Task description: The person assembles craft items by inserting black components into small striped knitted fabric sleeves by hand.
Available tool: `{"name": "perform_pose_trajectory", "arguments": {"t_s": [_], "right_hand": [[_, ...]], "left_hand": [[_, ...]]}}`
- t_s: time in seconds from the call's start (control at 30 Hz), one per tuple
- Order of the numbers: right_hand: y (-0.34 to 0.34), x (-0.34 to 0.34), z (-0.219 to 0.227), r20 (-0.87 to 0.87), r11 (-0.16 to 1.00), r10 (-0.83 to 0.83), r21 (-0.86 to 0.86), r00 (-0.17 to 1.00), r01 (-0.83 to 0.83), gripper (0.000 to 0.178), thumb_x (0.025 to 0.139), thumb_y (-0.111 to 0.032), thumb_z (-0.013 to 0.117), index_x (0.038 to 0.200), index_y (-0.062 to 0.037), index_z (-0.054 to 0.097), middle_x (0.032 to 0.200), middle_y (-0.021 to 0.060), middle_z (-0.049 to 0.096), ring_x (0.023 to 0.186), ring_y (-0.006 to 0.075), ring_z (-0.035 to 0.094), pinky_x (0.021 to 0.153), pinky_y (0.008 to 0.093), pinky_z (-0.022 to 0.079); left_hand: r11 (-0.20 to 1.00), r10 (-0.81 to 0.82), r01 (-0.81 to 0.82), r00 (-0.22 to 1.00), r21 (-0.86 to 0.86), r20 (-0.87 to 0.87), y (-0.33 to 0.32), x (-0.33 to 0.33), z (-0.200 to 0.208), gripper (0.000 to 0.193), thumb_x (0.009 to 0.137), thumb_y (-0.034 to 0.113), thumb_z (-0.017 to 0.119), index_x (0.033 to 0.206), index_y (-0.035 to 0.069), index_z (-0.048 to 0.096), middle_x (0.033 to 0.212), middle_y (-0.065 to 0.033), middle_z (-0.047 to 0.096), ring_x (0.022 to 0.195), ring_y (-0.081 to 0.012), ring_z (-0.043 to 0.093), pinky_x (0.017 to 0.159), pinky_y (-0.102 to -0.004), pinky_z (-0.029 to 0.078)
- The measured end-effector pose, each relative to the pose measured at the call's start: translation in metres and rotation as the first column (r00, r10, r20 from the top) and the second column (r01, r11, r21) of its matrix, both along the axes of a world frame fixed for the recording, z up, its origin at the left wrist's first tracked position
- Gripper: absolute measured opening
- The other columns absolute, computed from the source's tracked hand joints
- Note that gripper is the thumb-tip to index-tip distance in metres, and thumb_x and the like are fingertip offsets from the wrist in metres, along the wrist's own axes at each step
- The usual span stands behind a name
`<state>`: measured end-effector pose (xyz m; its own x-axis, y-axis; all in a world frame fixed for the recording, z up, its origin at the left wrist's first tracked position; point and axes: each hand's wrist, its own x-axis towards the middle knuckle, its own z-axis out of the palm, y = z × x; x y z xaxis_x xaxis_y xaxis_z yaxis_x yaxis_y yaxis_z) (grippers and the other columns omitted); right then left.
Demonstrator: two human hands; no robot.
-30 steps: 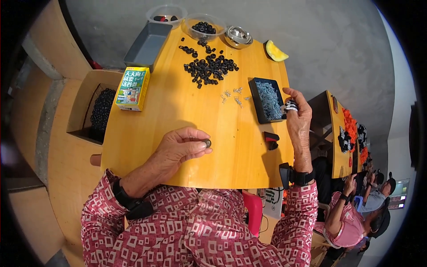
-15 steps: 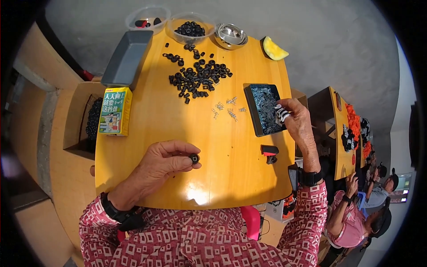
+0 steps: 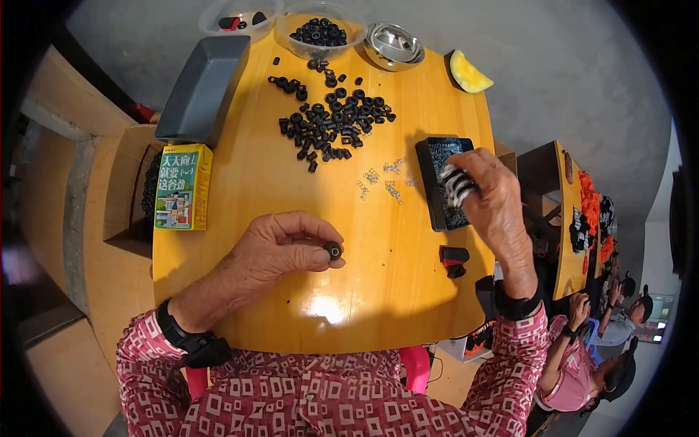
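My left hand [image 3: 273, 251] is closed at the middle of the table's near half, pinching a small round black part [image 3: 334, 251] with a hole showing in its end. Over the dark tray [image 3: 431, 200] at the right, the fingers of my right hand [image 3: 499, 197] close around a black-and-white striped piece [image 3: 457, 185]; its exact kind is unclear. Tiny silvery parts [image 3: 444, 151] fill the tray, partly covered by that hand. Left of it lie several small metal pieces [image 3: 393, 191], spring-like in look. A heap of small black parts [image 3: 335, 120] spreads beyond them.
A grey bin [image 3: 196, 95] and a yellow carton [image 3: 182, 188] stand along the left edge. At the back are a tub of black parts [image 3: 319, 47], a steel bowl [image 3: 394, 47] and a melon wedge [image 3: 470, 71]. A red-and-black piece [image 3: 454, 256] lies right. People [image 3: 571, 349] sit beyond.
My right hand with the striped piece has risen and shifted left relative to the tray. My left hand still pinches the black part. The whole view has shifted slightly.
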<state>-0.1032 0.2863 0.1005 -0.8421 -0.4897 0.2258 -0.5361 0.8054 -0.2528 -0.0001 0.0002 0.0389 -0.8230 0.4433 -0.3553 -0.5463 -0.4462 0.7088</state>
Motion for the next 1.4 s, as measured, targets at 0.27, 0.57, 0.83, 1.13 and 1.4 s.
{"name": "perform_pose_trajectory", "arguments": {"t_s": [0.27, 0.57, 0.83, 1.13, 1.4], "right_hand": [[-0.029, -0.03, -0.028, -0.016, 0.949, 0.24, 0.216, 0.971, -0.231, 0.033, 0.064, 0.006, 0.062, 0.096, -0.0005, 0.064, 0.09, 0.0138, 0.062, 0.087, 0.0331, 0.06, 0.077, 0.0391, 0.05], [-0.036, -0.033, -0.052, -0.01, 0.93, 0.296, 0.229, 0.955, -0.286, 0.02, 0.07, -0.004, 0.066, 0.09, -0.0025, 0.064, 0.088, 0.0119, 0.062, 0.085, 0.0307, 0.061, 0.075, 0.0368, 0.051], [-0.028, -0.017, -0.044, 0.501, 0.924, 0.182, -0.381, 0.846, 0.027, 0.014, 0.077, 0.008, 0.065, 0.087, -0.0011, 0.06, 0.079, 0.0023, 0.061, 0.071, 0.0113, 0.059, 0.068, 0.0231, 0.049], [-0.033, 0.025, -0.031, 0.548, 0.704, 0.386, -0.695, 0.742, 0.147, 0.023, 0.075, 0.013, 0.067, 0.094, 0.0009, 0.064, 0.091, 0.003, 0.062, 0.081, 0.0093, 0.06, 0.071, 0.0229, 0.051], [-0.039, 0.056, -0.039, 0.515, 0.639, 0.437, -0.755, 0.738, 0.149, 0.025, 0.073, 0.011, 0.069, 0.096, 0.0026, 0.065, 0.096, 0.008, 0.062, 0.083, 0.0128, 0.061, 0.073, 0.024, 0.052]], "left_hand": [[0.999, 0.002, -0.003, 1.0, 0.032, 0.029, 0.004, 0.003, -0.012, 0.021, 0.083, 0.002, 0.068, 0.104, -0.003, 0.063, 0.095, -0.0086, 0.066, 0.089, -0.0164, 0.066, 0.08, -0.0256, 0.053], [0.998, -0.029, 0.027, 0.999, 0.06, 0.039, 0.006, 0.01, -0.024, 0.023, 0.083, 0.006, 0.07, 0.104, -0.001, 0.063, 0.092, -0.0075, 0.066, 0.087, -0.0139, 0.066, 0.08, -0.025, 0.052], [0.992, -0.026, 0.018, 0.997, 0.124, 0.068, 0.003, 0.01, -0.029, 0.025, 0.082, 0.006, 0.07, 0.105, -0.001, 0.062, 0.095, -0.008, 0.065, 0.091, -0.0165, 0.066, 0.083, -0.027, 0.052], [0.99, 0.007, -0.015, 0.998, 0.138, 0.054, 0.006, 0.013, -0.03, 0.026, 0.083, 0.006, 0.07, 0.106, -0.002, 0.061, 0.096, -0.0085, 0.065, 0.091, -0.018, 0.066, 0.084, -0.0284, 0.052], [0.988, 0.03, -0.04, 0.997, 0.148, 0.066, 0.01, 0.015, -0.032, 0.023, 0.085, 0.006, 0.067, 0.105, -0.001, 0.061, 0.096, -0.0088, 0.064, 0.089, -0.0193, 0.066, 0.086, -0.0309, 0.054]]}}
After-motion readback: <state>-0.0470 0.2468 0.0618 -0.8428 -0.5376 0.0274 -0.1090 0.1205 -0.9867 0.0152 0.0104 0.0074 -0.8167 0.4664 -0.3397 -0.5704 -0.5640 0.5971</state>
